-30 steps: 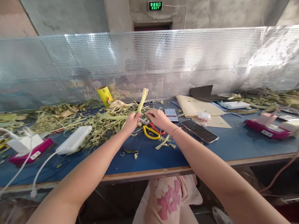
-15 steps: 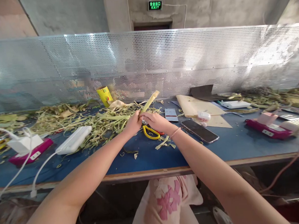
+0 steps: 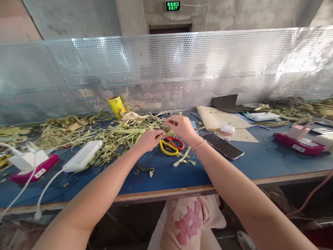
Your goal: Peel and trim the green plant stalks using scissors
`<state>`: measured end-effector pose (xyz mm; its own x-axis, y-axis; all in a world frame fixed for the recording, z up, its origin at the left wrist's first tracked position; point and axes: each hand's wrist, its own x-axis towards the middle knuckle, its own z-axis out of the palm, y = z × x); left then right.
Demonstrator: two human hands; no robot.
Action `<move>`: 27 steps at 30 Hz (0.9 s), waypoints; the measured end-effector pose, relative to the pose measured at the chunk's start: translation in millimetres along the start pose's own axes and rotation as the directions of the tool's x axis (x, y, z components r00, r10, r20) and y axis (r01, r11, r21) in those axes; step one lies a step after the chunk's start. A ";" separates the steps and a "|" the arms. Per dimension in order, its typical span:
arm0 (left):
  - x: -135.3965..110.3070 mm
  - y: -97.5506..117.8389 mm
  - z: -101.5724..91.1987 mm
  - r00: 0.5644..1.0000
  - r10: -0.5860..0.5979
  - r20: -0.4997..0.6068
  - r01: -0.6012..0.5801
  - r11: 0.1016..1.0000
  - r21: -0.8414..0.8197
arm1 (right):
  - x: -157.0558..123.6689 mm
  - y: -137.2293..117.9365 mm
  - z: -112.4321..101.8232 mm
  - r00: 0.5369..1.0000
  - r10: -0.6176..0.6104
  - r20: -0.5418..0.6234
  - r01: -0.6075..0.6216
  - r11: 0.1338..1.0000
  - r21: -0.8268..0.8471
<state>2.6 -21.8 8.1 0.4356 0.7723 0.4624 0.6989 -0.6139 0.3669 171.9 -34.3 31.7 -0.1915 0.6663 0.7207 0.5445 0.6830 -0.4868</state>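
My left hand [image 3: 150,140] is closed in a pinch, and a short piece of pale green plant stalk [image 3: 170,133] shows at its fingertips. Just above and to the right, my right hand [image 3: 180,126] is pinched as well; what its fingertips hold is too small to make out. The two hands are a little apart. Below them lie scissors with one yellow and one red handle loop [image 3: 169,148], their blades hidden. A heap of dry greenish leaf and stalk strips [image 3: 114,136] spreads left of and behind my hands.
A phone [image 3: 223,146], a white earbud case [image 3: 227,129] and brown paper [image 3: 217,117] lie to the right. At the left are a white power bank [image 3: 82,156] and a magenta socket block [image 3: 39,171] with cables. A yellow can [image 3: 116,107] stands before the perforated screen [image 3: 164,63].
My hands have moved apart, the right one up and to the right. The stalk that stuck up from them no longer stands there. Both scissor loops are now uncovered.
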 end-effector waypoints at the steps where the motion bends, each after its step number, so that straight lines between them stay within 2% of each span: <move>1: 0.3 -1.5 -4.1 0.999 0.031 0.026 -0.031 1.000 0.003 | 0.9 1.2 -4.8 0.999 -0.041 -0.013 0.041 0.999 0.002; 4: 1.7 -7.1 -19.6 0.981 0.117 0.155 -0.095 0.985 -0.145 | 4.7 12.6 -17.4 0.997 -0.076 0.018 0.074 0.995 0.069; 6: 2.7 -10.3 -29.6 0.969 0.128 0.209 -0.069 0.961 -0.268 | 7.5 25.0 -22.2 0.997 -0.039 0.068 0.028 0.987 0.156; 8: 3.6 -11.6 -35.7 0.971 0.093 0.222 0.006 0.913 -0.408 | 9.2 36.5 -22.4 0.995 0.041 0.093 -0.063 0.967 0.246; 10: 4.4 -10.6 -35.8 0.981 0.025 0.194 0.092 0.818 -0.567 | 9.0 42.7 -17.6 0.991 0.081 0.106 -0.109 0.952 0.287; 11: 4.9 -9.6 -33.5 0.987 -0.022 0.161 0.123 0.752 -0.648 | 8.1 43.0 -13.5 0.988 0.133 0.076 -0.149 0.951 0.271; 13: 5.9 -7.0 -25.1 0.990 -0.112 0.085 0.135 0.606 -0.784 | 5.1 38.5 -3.2 0.979 0.140 0.151 -0.171 0.960 0.221; 15: 6.9 -4.8 -14.8 0.967 -0.247 0.056 0.173 0.483 -0.858 | 1.4 30.3 7.5 0.966 0.123 0.229 -0.161 0.975 0.152; 17: 7.5 -4.2 -5.8 0.924 -0.377 0.068 0.236 0.421 -0.876 | -1.8 22.4 16.0 0.955 0.095 0.279 -0.123 0.989 0.082; 21: 8.1 -7.3 3.7 0.846 -0.532 0.042 0.313 0.430 -0.847 | -5.3 15.6 23.0 0.951 0.035 0.308 -0.058 0.996 0.067; 24: 8.7 -9.6 6.0 0.835 -0.550 -0.002 0.302 0.461 -0.835 | -6.1 15.1 23.8 0.952 0.037 0.305 -0.070 0.992 0.101; 27: 9.6 -8.4 7.8 0.837 -0.547 0.004 0.302 0.455 -0.838 | -6.0 14.5 25.6 0.947 0.063 0.316 -0.138 0.966 0.218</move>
<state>5.3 -8.0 3.2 -0.0152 0.9830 0.1828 -0.0258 -0.1832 0.9827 160.0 -20.7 7.6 -0.4050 0.7686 0.4952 0.3743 0.6335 -0.6772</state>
